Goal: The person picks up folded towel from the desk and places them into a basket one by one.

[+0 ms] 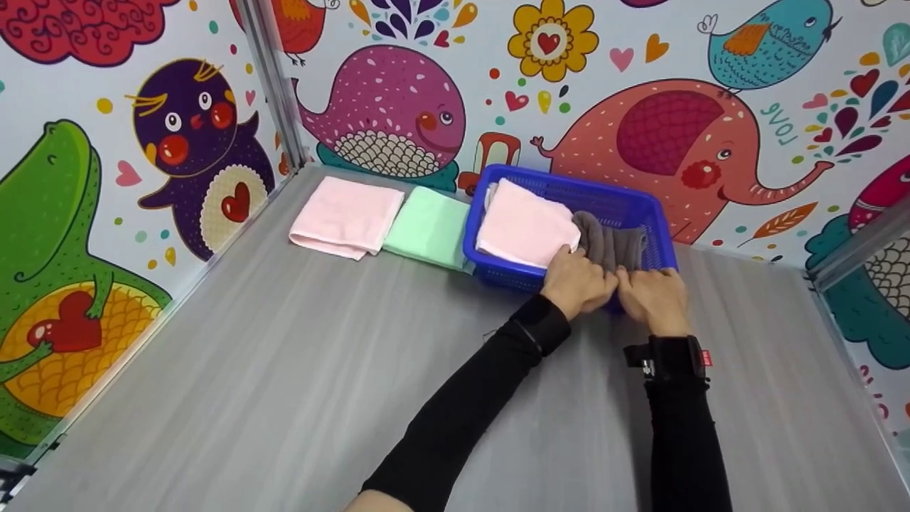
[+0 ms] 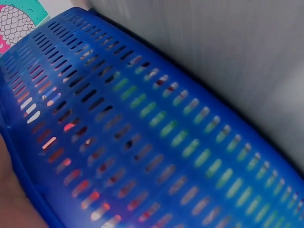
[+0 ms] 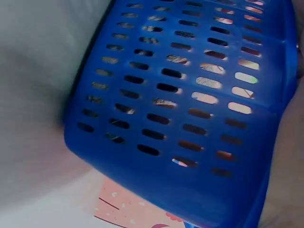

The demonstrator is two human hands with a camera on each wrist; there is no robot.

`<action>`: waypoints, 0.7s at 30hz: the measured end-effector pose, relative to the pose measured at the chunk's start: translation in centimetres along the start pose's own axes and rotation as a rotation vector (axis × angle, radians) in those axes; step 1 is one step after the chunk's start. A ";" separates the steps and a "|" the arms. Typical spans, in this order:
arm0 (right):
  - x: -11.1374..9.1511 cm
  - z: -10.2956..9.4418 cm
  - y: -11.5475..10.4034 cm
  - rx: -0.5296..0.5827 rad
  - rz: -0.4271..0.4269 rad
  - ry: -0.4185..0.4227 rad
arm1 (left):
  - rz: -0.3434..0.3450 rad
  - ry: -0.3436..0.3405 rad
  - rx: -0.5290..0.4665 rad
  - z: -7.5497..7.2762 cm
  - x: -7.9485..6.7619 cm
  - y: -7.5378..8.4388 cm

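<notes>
Both of my hands are at the near rim of a blue plastic basket (image 1: 490, 270), close together with their thumbs nearly meeting. The left hand (image 1: 579, 281) curls over the rim, one finger against a folded pink towel (image 1: 530, 224) inside. Beside it, the right hand (image 1: 654, 295) grips the rim near the right corner. A dark grey towel (image 1: 618, 242) lies folded in the basket's right half, just behind the fingers. In the left wrist view, the slotted basket wall (image 2: 128, 118) passes beside the hand; the right wrist view shows a basket end (image 3: 166, 95) up close.
Left of the basket, a folded pink towel (image 1: 348, 213) and a folded mint-green towel (image 1: 430, 227) lie side by side on the grey table (image 1: 284, 370). Walls printed with cartoon animals (image 1: 384, 107) stand at the back and sides. The basket sits close to the back wall.
</notes>
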State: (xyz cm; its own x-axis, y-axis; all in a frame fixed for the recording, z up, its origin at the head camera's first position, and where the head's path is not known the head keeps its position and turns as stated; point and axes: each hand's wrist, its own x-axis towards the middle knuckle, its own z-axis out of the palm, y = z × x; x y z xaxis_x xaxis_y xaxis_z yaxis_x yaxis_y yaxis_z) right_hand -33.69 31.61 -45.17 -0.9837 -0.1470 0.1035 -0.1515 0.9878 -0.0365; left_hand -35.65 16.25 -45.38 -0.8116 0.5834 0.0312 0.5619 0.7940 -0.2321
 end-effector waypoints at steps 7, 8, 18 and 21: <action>-0.4 0.0 -0.1 0.014 0.000 0.025 | 0.014 0.019 -0.024 0.0 0.1 0.2; -0.4 0.1 -0.1 0.021 -0.002 0.039 | 0.009 0.021 -0.033 0.1 0.0 0.1; -0.7 0.6 -0.5 0.070 -0.022 0.199 | -0.027 0.042 -0.073 0.4 0.0 0.0; -0.7 0.9 -0.5 0.102 -0.034 0.268 | -0.072 0.077 -0.142 0.5 0.0 -0.1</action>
State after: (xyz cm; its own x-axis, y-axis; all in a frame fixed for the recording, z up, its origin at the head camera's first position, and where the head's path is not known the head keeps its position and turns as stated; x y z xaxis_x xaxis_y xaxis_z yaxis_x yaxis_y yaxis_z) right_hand -33.01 31.13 -46.16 -0.9192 -0.1480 0.3648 -0.2065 0.9702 -0.1267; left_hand -35.75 16.06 -45.87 -0.8391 0.5309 0.1185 0.5237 0.8474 -0.0875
